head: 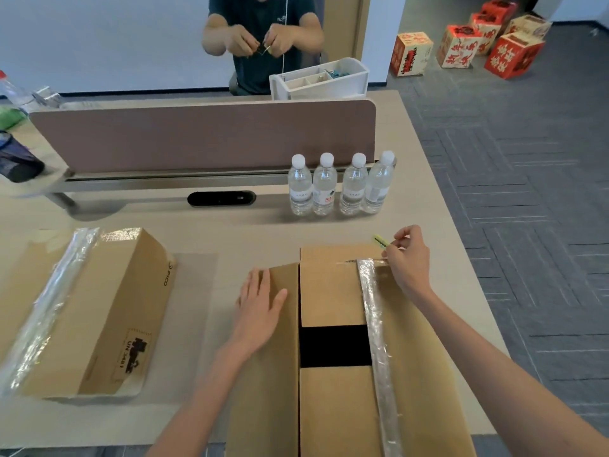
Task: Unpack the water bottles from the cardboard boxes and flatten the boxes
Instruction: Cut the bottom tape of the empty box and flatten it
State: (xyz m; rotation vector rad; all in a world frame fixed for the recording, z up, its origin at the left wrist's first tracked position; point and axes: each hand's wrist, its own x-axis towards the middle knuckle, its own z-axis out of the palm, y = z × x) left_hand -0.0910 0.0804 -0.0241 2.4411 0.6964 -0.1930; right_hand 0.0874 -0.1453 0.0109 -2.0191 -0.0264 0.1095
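A cardboard box point(333, 291) lies on the table in front of me, with a strip of clear tape point(375, 324) running along its top and a dark gap between its flaps. My left hand point(260, 308) presses flat on the box's left flap. At the box's far right corner my right hand point(407, 255) pinches a small yellow-green cutter point(379, 240). A second cardboard box point(99, 311), taped shut, lies to the left. Several water bottles point(339, 186) stand upright in a row beyond the boxes.
A brown divider panel point(204, 133) crosses the table behind the bottles, with a white organiser tray point(319, 79) beyond it. A person sits opposite, handling small clips. Red and yellow cartons point(461, 44) stand on the floor at the far right. The table's right edge is close to the box.
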